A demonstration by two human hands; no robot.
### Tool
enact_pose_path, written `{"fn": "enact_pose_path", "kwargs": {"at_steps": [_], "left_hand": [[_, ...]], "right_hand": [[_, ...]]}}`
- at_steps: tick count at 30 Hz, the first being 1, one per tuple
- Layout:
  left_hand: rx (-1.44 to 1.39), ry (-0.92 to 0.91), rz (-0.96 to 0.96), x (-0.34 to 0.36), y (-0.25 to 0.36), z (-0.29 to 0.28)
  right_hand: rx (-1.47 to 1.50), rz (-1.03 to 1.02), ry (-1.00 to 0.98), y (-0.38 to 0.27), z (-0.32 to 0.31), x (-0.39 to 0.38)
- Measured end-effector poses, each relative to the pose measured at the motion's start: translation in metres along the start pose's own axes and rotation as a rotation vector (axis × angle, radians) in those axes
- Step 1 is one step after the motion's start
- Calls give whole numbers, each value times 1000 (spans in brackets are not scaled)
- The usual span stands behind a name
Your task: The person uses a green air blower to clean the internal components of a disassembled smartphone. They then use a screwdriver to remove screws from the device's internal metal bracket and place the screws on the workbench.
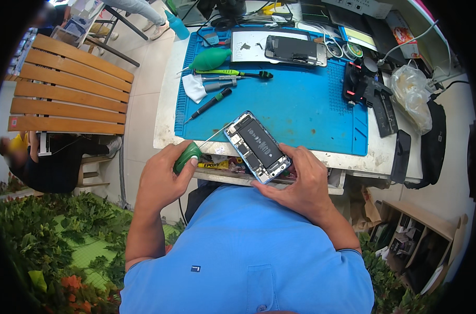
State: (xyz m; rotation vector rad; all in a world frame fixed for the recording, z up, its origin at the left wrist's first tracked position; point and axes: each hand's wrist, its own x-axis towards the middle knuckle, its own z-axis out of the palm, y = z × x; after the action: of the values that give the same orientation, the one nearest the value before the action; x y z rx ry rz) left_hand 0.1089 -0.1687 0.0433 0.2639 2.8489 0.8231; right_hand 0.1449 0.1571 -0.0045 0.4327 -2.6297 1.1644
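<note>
My left hand (170,175) grips a green bulb blower (187,157), its thin nozzle pointing at the upper left corner of an opened phone (256,144). My right hand (298,180) holds the phone by its lower part, tilted above the front edge of the blue mat (321,120); its black battery and boards show. On the mat lie a black screwdriver (209,104), a white cloth (194,86), a yellow-and-black tool (230,74) and a second green bulb blower (212,59). A detached screen (295,51) rests on a white pad (246,49) at the back.
A black fixture (358,83), plastic bag (410,97) and cables crowd the right side. An open drawer (264,178) is below the tabletop. A wooden slatted bench (70,94) stands left, with people at the far left. A low shelf (421,235) stands lower right.
</note>
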Motion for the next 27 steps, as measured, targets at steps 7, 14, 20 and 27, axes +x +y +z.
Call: {"fn": "enact_pose_path", "kwargs": {"at_steps": [7,14,20,27], "left_hand": [[37,-42,-46,-7,6,-15],[63,-16,1,2,6,-6],[71,-58,-18,0,8,-15],[59,-48,12,16,12,-6]], "right_hand": [[14,0,-3,2,0,0],[16,-17,5,0,-1,3],[2,-36,18,3,0,2],[-7,-35,9,2,-3,3]]}}
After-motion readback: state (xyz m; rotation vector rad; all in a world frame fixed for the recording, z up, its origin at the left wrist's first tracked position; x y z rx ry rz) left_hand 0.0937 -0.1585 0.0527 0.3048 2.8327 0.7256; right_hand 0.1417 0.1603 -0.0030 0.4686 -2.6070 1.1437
